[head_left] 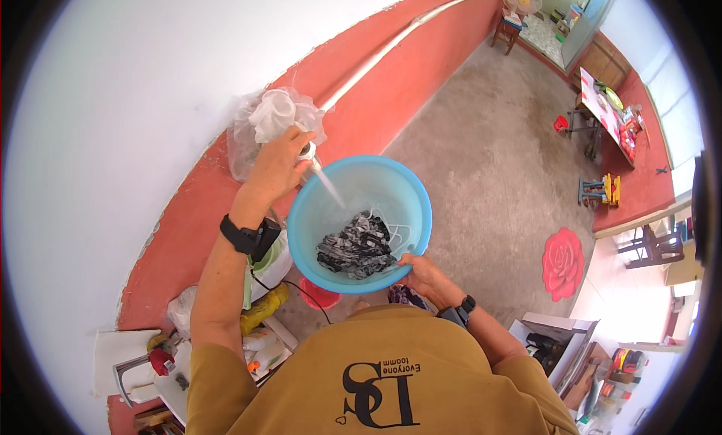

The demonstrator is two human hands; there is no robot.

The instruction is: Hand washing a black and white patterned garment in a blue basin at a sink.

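A light-blue plastic basin (361, 160) is held in front of me, tilted a little. My right hand (423, 274) grips its near right rim. Inside lies a bunched black, grey and white patterned cloth (358, 246), with thin white cords (399, 232) beside it. My left hand (285, 158) is around a white tap (309, 152) on the wall, with the fingers over its top. A stream of water (331, 189) runs from the spout into the basin. Crumpled clear plastic (242, 133) wraps the pipework behind that hand.
A white pipe (383, 54) runs along the red-and-white wall. Below the basin stands a red bucket (320, 294); a green container (271, 257) is beside it. A rose-shaped mat (563, 264) lies on the concrete floor (474, 153). Farther right are a table (601, 108) and a stool (601, 189).
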